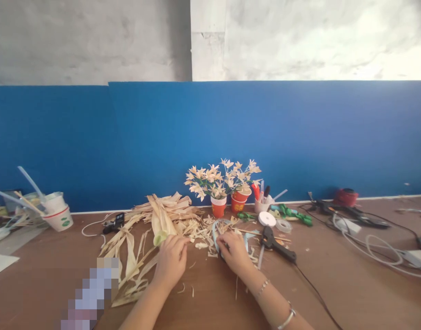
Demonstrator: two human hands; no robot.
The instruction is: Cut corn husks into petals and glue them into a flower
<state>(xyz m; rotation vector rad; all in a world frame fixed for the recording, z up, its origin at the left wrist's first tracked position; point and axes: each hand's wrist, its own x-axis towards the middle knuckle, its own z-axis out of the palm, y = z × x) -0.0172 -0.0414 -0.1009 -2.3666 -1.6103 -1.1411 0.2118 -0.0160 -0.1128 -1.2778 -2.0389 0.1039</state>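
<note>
My left hand (172, 262) is over the table, its fingers bent together with the thumb close by. Anything between these fingertips is too small to make out. Right behind it lies a bundle of dried corn husks (158, 211) with a pale green end. My right hand (233, 251) has its fingers curled down at a light blue-rimmed item (215, 233), mostly covered by the hand; what the fingers grip is hidden. Narrow husk scraps (196, 229) lie between and behind both hands. A black glue gun (277, 245) rests just right of my right hand.
Husk flowers (213, 178) stand in red paper cups (218, 207) at the blue partition (148, 142). A white tape roll (267, 219) and green-wrapped pieces (292, 213) lie to the right. Cables (375, 250) spread at far right. A white cup (59, 219) holds sticks at left.
</note>
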